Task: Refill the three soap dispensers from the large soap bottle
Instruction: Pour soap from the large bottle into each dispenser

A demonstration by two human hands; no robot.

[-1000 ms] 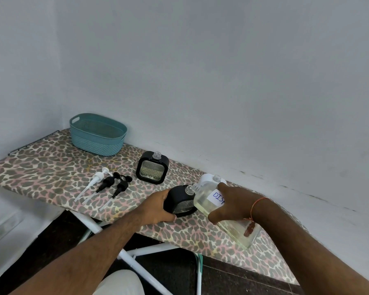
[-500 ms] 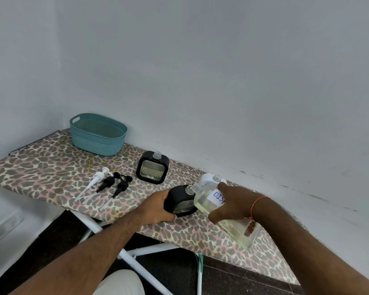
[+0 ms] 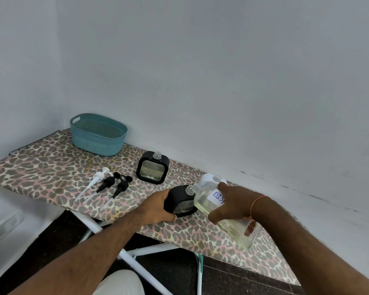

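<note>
Fingers (image 3: 216, 217) grip large soap bottle (image 3: 232, 220) | label (image 3: 218, 197) reads "DIS", rest hidden

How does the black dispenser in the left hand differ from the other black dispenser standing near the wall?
The near black dispenser is gripped by the left hand; the far black dispenser stands free, untouched. The large soap bottle, tilted in the right hand, has its mouth at the near one's neck; nothing is at the far one's neck. Both are square, black-framed, with clear open necks and no pump.

white dispenser (image 3: 209, 179) mostly hidden — label (image 3: 218, 197) half-covered
</note>
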